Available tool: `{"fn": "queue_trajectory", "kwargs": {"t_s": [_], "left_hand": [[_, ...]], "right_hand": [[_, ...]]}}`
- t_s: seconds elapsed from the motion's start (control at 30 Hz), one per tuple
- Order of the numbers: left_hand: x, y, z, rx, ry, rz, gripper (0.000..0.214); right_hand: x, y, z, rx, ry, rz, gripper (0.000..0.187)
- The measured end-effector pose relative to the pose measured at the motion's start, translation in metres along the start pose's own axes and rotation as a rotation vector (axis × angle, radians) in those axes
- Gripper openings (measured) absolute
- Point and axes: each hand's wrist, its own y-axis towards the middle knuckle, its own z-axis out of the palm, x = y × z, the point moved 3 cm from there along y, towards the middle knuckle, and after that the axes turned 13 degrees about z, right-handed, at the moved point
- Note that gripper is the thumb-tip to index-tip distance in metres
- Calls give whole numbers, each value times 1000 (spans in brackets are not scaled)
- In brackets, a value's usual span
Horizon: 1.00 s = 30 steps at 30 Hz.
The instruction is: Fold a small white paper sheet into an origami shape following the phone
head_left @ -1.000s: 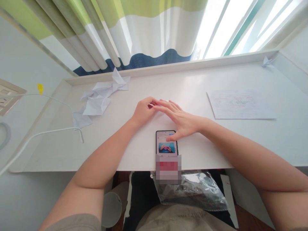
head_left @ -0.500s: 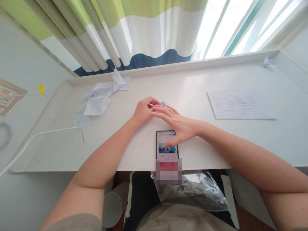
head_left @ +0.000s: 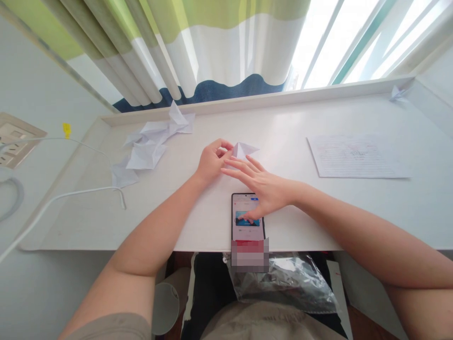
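- Folded paper (head_left: 244, 150) sits on the worktop (head_left: 88, 222), between both hands.
- Left grip (head_left: 212, 163) curls at its edge, fingertips together; whether clamped on it, unclear.
- Right grip (head_left: 265, 189) spreads apart beside the paper, thumb over the phone (head_left: 247, 200), which lies flat at the worktop's edge, seemingly placed for easy viewing.
- Crumpled sheets (head_left: 146, 153) lie left; a lined sheet (head_left: 357, 156) lies right.

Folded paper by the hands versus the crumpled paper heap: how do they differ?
The folded paper is smaller and sharply pointed; the crumpled paper heap is larger and loose. The folded paper touches the left hand; the crumpled paper heap lies apart from it. Both are white paper on the desk.
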Motion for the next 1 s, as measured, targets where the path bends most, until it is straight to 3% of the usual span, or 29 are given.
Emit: {"fn": "queue_trajectory", "kwargs": {"t_s": [0.23, 0.43, 0.6, 0.73, 0.87, 1.0], "left_hand": [[1, 2, 0, -41, 39, 64, 24], [7, 3, 3, -73, -68, 41, 37], [7, 3, 3, -77, -44, 57, 37], [4, 5, 4, -80, -56, 103, 38], [1, 4, 8, -62, -123, 129, 37], [-3, 2, 12, -31, -143, 135, 37]], "right_hand": [[-10, 1, -11, -138, 73, 5, 114], [-33, -1, -27, -448, 61, 182, 92], [-48, 0, -33, -470, 52, 254, 94], [-56, 0, -36, -495, 166, 337, 78], [-66, 1, -38, -478, 404, 531, 56], [-68, 2, -39, -445, 442, 594, 52]]}}
